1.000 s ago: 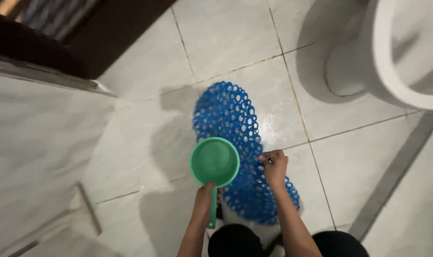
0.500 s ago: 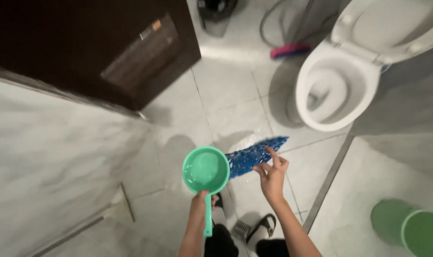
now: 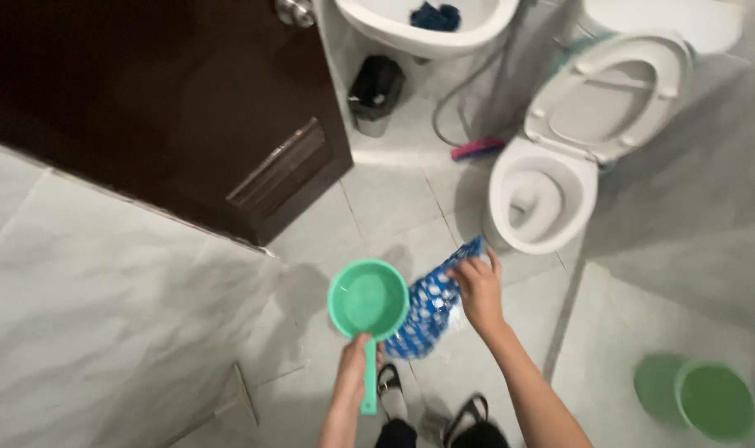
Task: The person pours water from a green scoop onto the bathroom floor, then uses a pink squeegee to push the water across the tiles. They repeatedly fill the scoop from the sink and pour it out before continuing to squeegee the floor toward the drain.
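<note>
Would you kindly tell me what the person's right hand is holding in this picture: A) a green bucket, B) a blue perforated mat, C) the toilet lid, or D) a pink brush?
B: the right hand grips the upper edge of the blue perforated mat, lifted off the floor, while the left hand holds the green dipper by its handle.

The left hand [image 3: 354, 358] grips the handle of a round green plastic dipper [image 3: 368, 300]. Just right of its fingers, the right hand [image 3: 478, 292] lifts a blue perforated rubber mat [image 3: 431, 309].
</note>
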